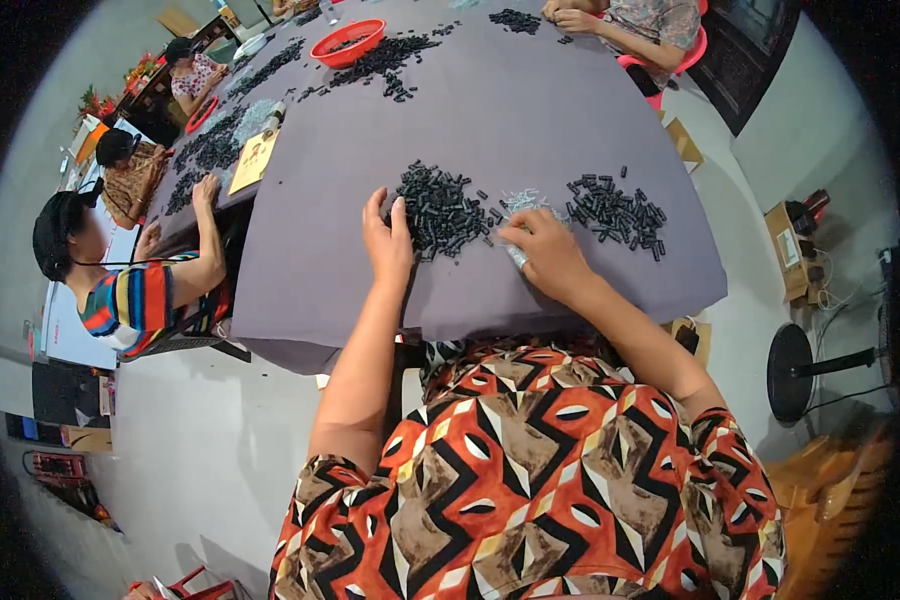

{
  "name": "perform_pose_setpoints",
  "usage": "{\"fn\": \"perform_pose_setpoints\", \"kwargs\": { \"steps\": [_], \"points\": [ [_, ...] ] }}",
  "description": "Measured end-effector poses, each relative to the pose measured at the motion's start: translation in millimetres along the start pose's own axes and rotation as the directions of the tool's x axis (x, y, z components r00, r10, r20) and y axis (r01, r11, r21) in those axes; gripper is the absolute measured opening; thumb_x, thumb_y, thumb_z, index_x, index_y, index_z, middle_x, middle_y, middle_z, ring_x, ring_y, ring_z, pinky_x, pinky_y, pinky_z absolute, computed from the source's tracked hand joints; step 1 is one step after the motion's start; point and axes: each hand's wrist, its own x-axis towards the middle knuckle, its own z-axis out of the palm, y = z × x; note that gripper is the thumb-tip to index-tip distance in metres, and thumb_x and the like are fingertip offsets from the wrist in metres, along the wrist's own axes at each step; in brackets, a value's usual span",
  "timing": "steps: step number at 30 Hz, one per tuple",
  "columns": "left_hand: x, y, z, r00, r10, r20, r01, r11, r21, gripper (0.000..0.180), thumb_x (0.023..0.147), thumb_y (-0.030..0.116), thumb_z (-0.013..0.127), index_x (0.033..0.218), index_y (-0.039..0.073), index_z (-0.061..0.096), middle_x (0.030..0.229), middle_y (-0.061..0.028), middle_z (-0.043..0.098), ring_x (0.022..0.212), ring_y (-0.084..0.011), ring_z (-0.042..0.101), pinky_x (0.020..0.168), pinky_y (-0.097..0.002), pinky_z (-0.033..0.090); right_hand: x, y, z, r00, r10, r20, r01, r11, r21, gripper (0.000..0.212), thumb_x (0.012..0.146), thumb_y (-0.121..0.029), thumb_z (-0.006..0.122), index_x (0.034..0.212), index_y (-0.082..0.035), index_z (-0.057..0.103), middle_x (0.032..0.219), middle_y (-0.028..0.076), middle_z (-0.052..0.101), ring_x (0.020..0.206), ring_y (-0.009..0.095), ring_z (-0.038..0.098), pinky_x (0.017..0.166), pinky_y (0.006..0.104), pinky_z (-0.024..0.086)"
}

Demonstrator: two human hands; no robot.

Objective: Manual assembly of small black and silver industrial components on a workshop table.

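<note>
Grey tabletop [490,120] held our small-part work

The tabletop filled the centre of the frame and ran to its top edge. Mid-frame, our left hand [388,238] stood at the edge of the left black pile [437,210], thumb and fingers apart. Our right hand [552,257] curled by the clear pieces [522,200], fingertips close together; a pale piece [517,255] showed beneath, and we could not tell whether it was gripped. Right of these lay the right black pile [618,213]. We judged the step to be picking through small pieces; the next move called for a fine pinch. Stray black pieces [496,213] crowded the gap. A red basin [370,46] stood upper centre; a co-worker [150,300] sat at left.
</note>
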Motion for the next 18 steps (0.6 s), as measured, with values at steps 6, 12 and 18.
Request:
{"fn": "perform_pose_setpoints", "kwargs": {
  "steps": [6, 12, 18],
  "points": [
    [1, 16, -3, 1.0, 0.009, 0.022, -0.011, 0.995, 0.102, 0.035, 0.091, 0.021, 0.06, 0.118, -0.001, 0.058, 0.118, -0.0176, 0.059, 0.112, -0.0315, 0.056, 0.096, -0.0385, 0.043, 9, 7, 12, 0.997, -0.048, -0.065, 0.046, 0.998, -0.035, 0.04, 0.07, 0.001, 0.064, 0.109, -0.01, 0.065, 0.111, 0.01, 0.057, 0.106, 0.031, 0.052, 0.089, 0.0418, 0.045],
    [0, 6, -4, 0.999, 0.032, 0.028, -0.035, 0.991, 0.131, 0.032, 0.091, 0.021, 0.061, 0.115, -0.001, 0.059, 0.118, -0.0172, 0.06, 0.111, -0.0318, 0.057, 0.096, -0.038, 0.044, 51, 19, 24, 0.999, -0.034, -0.013, 0.03, 0.975, -0.221, 0.032, 0.068, 0.0, 0.064, 0.099, -0.008, 0.068, 0.104, 0.008, 0.059, 0.103, 0.029, 0.053, 0.086, 0.0417, 0.045],
    [-2, 8, -6, 0.995, 0.054, 0.084, -0.068, 0.983, 0.168, 0.033, 0.091, 0.022, 0.06, 0.113, -0.002, 0.059, 0.117, -0.0187, 0.06, 0.111, -0.0336, 0.056, 0.096, -0.0386, 0.044, 53, 7, 26, 0.99, -0.012, 0.139, 0.04, 0.98, -0.197, 0.037, 0.068, 0.0, 0.063, 0.103, -0.01, 0.068, 0.099, 0.007, 0.059, 0.099, 0.028, 0.053, 0.085, 0.0401, 0.045]
  ]
}}
